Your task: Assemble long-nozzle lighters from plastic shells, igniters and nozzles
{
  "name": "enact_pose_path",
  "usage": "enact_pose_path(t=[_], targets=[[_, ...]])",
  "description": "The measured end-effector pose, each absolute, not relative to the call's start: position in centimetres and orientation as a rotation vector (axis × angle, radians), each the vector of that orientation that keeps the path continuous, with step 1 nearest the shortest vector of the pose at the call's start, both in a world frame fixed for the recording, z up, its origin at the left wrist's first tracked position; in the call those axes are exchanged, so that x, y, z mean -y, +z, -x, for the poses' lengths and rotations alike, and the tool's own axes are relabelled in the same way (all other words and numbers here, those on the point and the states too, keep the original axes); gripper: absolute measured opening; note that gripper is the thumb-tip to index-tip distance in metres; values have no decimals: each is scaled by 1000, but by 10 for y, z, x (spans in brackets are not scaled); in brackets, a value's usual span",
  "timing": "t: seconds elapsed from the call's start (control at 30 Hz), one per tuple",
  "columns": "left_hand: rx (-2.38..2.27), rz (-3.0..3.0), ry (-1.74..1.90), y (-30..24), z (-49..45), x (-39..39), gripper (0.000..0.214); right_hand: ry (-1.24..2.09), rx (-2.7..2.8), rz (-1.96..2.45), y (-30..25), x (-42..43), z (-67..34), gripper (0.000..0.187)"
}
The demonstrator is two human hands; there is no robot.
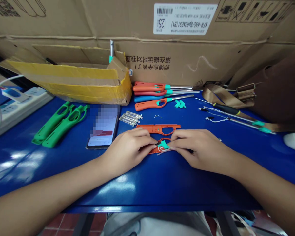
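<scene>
Over an orange lighter shell half (153,151) on the blue table, my two hands meet with fingers pinched. My left hand (132,146) is closed at a small black part beside a teal trigger (164,144). At the trigger's other side, the fingertips of my right hand (199,147) are closed on its edge. Thin pale wires run below the trigger, and the fingers partly hide the shell. Just behind lies the other orange shell half (159,128), hollow side up.
Behind are clear fuel tanks (130,118), assembled lighters (149,104), and teal triggers (180,104). To the left lie a phone (104,126), green shells (61,126) and a power strip (8,109). Metal lighter tubes (245,124) and a screwdriver (226,108) lie right. A yellow-taped box (83,82) stands behind.
</scene>
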State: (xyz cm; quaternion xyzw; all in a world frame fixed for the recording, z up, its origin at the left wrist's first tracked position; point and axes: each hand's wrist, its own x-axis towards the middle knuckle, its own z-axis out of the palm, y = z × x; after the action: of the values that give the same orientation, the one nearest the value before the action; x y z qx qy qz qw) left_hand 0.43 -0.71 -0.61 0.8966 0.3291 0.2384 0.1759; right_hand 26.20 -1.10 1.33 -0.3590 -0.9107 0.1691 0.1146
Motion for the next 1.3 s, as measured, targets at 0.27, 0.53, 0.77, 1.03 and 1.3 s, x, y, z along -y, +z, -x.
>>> enact_pose_path(t=[0.27, 0.53, 0.77, 1.03, 1.3], targets=[[-934, -2815, 646, -2, -3, 14, 18, 870, 2329, 1173, 7, 6, -258, 12], [-978, -2958, 515, 5, -6, 20, 27, 767, 2449, 1189, 11, 9, -258, 13], [-934, -2783, 540, -1, -4, 19, 27, 635, 2659, 1022, 12, 8, -264, 16], [-879, -2558, 720, -6, -3, 13, 21, 711, 2655, 874, 12, -3, -270, 13], [-891, -2394, 818, -6, -6, 8, 12, 715, 2663, 851, 13, -3, -271, 13]])
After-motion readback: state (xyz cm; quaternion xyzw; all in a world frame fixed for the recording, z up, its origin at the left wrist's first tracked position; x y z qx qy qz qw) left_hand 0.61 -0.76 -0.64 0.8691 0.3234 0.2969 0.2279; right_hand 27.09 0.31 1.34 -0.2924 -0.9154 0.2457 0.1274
